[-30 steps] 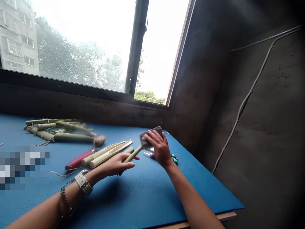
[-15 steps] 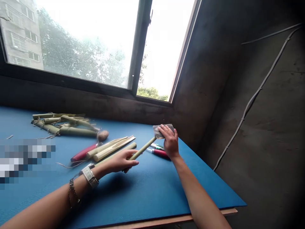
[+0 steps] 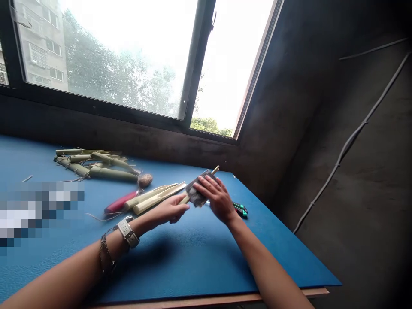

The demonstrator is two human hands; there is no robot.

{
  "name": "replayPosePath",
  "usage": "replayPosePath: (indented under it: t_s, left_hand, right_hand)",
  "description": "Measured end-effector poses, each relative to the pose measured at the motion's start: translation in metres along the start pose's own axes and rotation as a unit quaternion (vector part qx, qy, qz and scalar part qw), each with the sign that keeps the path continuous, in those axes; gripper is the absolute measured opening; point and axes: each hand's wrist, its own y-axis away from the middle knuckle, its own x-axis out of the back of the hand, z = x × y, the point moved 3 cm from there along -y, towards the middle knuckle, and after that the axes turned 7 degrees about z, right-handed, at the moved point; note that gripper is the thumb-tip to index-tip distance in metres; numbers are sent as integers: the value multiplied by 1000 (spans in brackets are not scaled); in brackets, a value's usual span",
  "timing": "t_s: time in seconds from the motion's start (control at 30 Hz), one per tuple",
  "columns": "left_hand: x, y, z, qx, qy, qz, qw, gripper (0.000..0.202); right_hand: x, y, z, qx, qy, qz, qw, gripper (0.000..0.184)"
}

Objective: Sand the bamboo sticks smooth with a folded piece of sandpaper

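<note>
At the far left of a blue mat point(image 3: 61, 266), a pixelated patch point(image 3: 41, 210) hides whatever lies there. Beyond it lies a loose heap of bamboo pieces point(image 3: 96, 165) bound with thin strips, and a small brown ball of twine point(image 3: 145, 180) sits just beside its right end. Nearer the person are a knife with a red handle point(image 3: 119, 202) and two long split bamboo strips point(image 3: 154, 198), lying close together; the knife's blade is hidden behind the strips.

The left hand point(image 3: 170, 212), with a watch point(image 3: 128, 232) and a beaded bracelet point(image 3: 105, 253) on its wrist, is curled around a thin pale bamboo stick point(image 3: 185, 199), and the fingers cover most of the lower part. The stick slants up to the right. Its tip point(image 3: 215, 170) pokes out past a rough grey pad point(image 3: 196, 193), which is folded over its middle. The right hand point(image 3: 216, 199) is closed over that pad, fingers spread across it, hiding much of it. Whether the pad is sandpaper or wire wool is hard to make out. Just beside the right hand, a green and black box cutter point(image 3: 240, 210) is partly hidden.
</note>
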Motion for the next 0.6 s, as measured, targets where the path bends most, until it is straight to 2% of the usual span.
replayPosePath:
  t_s: [0.1,0.13,0.2,0.3,0.37,0.47,0.53,0.6]
  left_hand:
    - [-4,8,6,-37,-16,-53,998,23]
    - [-4,8,6,-37,-20,-54,998,24]
    - [-2,6,3,-35,-31,-39,998,22]
    - [1,0,0,-39,-64,-5,997,11]
    - [2,-2,-1,-45,-77,-3,996,13]
    - [-1,0,0,-55,-87,-35,994,27]
    - [-3,2,0,-52,-93,-44,993,28]
    - [-3,3,0,-46,-83,-31,995,25]
  right_hand:
    - [1,6,21,-114,52,32,992,55]
    - [2,7,22,-131,60,40,989,55]
    - [2,4,13,-102,43,34,993,53]
    - [-1,-1,-8,15,-20,-10,1000,49]
    - [-3,1,-4,25,-29,-12,999,48]
    - [-3,9,28,-97,23,33,994,49]
    - [-3,14,41,-168,53,54,983,51]
    - [-4,13,33,-153,43,45,986,50]
